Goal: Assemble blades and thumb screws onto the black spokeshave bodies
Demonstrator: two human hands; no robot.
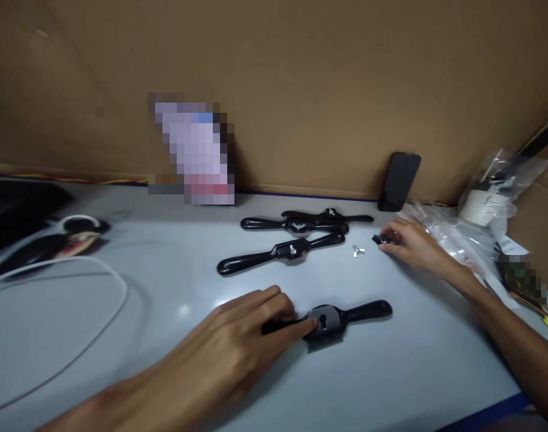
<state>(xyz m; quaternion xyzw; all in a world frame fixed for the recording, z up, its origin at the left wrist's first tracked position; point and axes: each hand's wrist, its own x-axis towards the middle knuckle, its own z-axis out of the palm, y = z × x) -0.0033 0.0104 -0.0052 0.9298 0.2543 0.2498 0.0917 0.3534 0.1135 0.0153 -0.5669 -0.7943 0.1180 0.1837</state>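
A black spokeshave [346, 317] lies on the table in front of me, with a grey blade [332, 315] on its body. My left hand [251, 336] is closed round its left handle, the index fingertip pressing on the blade beside a keyhole-shaped slot. Further back on the right, my right hand [406, 245] pinches a small black part [381, 239], possibly a cap, close to the tabletop. A silver wing screw [357, 251] rests just left of those fingers. Three more black spokeshaves lie behind: one nearer [283, 252], one in the middle [296, 226] and one farthest [330, 215].
A dark phone [399, 182] leans against the cardboard wall [310, 90]. Clear plastic bags [449, 237] and a white container [483, 204] stand at the right. On the left are a white cable [123, 288] and a dark item with a white ring [78, 222]. One upright object is pixelated.
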